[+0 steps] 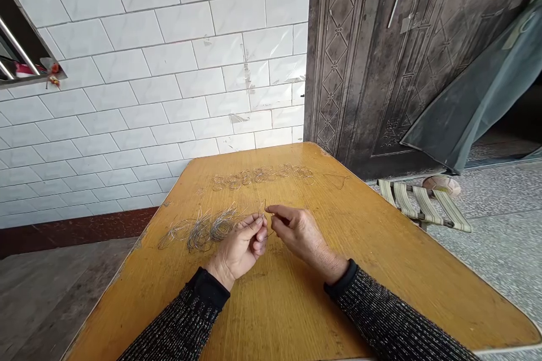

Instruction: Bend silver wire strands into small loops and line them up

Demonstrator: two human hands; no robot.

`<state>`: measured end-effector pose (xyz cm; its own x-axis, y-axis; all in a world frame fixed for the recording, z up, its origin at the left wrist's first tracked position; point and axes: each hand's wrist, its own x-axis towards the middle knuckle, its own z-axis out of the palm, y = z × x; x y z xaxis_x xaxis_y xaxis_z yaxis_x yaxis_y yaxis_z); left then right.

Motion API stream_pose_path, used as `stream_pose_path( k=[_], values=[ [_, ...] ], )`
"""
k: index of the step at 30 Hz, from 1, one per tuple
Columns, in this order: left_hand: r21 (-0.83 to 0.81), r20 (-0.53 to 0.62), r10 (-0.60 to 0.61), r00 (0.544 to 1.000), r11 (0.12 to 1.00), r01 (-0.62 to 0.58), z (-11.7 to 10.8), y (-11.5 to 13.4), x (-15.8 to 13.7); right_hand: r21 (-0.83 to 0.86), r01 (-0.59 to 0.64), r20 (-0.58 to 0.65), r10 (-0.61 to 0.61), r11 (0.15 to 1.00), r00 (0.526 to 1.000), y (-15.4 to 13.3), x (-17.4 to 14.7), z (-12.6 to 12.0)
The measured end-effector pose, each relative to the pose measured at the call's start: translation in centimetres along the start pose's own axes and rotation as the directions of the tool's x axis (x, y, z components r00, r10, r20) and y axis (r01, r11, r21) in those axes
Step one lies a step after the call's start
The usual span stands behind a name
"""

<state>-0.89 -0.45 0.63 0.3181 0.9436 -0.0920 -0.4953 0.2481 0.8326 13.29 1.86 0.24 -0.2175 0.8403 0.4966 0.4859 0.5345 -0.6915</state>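
Note:
My left hand [243, 242] is closed in a pinch on a thin wire [265, 203], whose end sticks up above the fingertips. Right beside it, my right hand [300, 234] has its forefinger and thumb curled at the same wire; the exact contact is too small to make out. Left of my left hand lies a pile of loose, tangled grey wire [212, 228] on the wooden table [359, 293]. Farther back, a row of small wire loops [260, 176] stretches across the tabletop, with a single bent wire piece [336, 180] to its right.
A white tiled wall [169, 67] stands behind the table's far edge. To the right are a dark carved door [359, 84], a grey hanging curtain [474, 90] and a low stool with striped straps [423, 203]. A barred window [17, 51] is at upper left.

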Motion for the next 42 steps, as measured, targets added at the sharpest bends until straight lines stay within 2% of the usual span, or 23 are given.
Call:
stream_pose_path(
  k=[3, 5, 8, 11, 16, 20, 22, 29, 33, 37, 40, 42],
  values=[
    [0.009, 0.044, -0.028, 0.999, 1.000, 0.028, -0.4, 0.1, 0.1, -0.205, 0.142, 0.018, -0.141, 0.968, 0.990, -0.3, -0.3, -0.3],
    [0.083, 0.019, -0.031, 0.999, 0.996, 0.029, -0.5, 0.2, 0.1, -0.292, 0.178, 0.057, -0.169, 0.940, 0.984, -0.4, -0.3, -0.4],
    [0.300, -0.061, 0.060, 0.996, 0.953, -0.039, -0.5, 0.3, -0.1, -0.395, 0.178, 0.099, -0.151, 0.901, 0.984, -0.2, -0.3, -0.4],
    [0.510, -0.086, 0.219, 0.972, 0.848, -0.146, -0.2, 0.3, -0.2, -0.467, 0.170, 0.131, -0.122, 0.868, 0.984, 0.0, -0.1, -0.5],
    [0.604, -0.089, 0.323, 0.942, 0.769, -0.207, 0.5, 0.2, -0.5, -0.555, 0.178, 0.172, -0.098, 0.813, 0.980, -0.1, 0.0, -0.7],
    [0.730, -0.039, 0.379, 0.924, 0.643, -0.233, 0.9, 0.2, -0.5, -0.594, 0.214, 0.207, -0.110, 0.776, 0.972, -0.4, -0.1, -0.8],
    [0.761, -0.029, 0.385, 0.922, 0.607, -0.230, 0.9, 0.2, -0.5, -0.607, 0.233, 0.230, -0.113, 0.760, 0.967, -0.5, -0.2, -0.8],
    [0.682, 0.011, 0.309, 0.951, 0.693, -0.233, 0.7, 0.1, -0.4, -0.632, 0.295, 0.276, -0.148, 0.716, 0.950, -0.8, -0.2, -1.1],
    [0.675, 0.030, 0.243, 0.970, 0.710, -0.199, 0.8, 0.4, -0.6, -0.628, 0.339, 0.293, -0.191, 0.700, 0.937, -1.4, -0.2, -1.4],
    [0.686, 0.011, 0.253, 0.967, 0.702, -0.191, 1.0, 0.5, -0.7, -0.631, 0.364, 0.290, -0.228, 0.685, 0.930, -1.6, -0.3, -1.4],
    [0.653, -0.019, 0.259, 0.966, 0.734, -0.184, 0.8, 0.3, -0.7, -0.562, 0.330, 0.248, -0.226, 0.759, 0.942, -1.1, -0.2, -1.0],
    [0.618, -0.034, 0.254, 0.967, 0.765, -0.180, 0.5, 0.1, -0.6, -0.453, 0.206, 0.146, -0.156, 0.868, 0.977, -0.5, -0.1, -0.7]
  ],
)
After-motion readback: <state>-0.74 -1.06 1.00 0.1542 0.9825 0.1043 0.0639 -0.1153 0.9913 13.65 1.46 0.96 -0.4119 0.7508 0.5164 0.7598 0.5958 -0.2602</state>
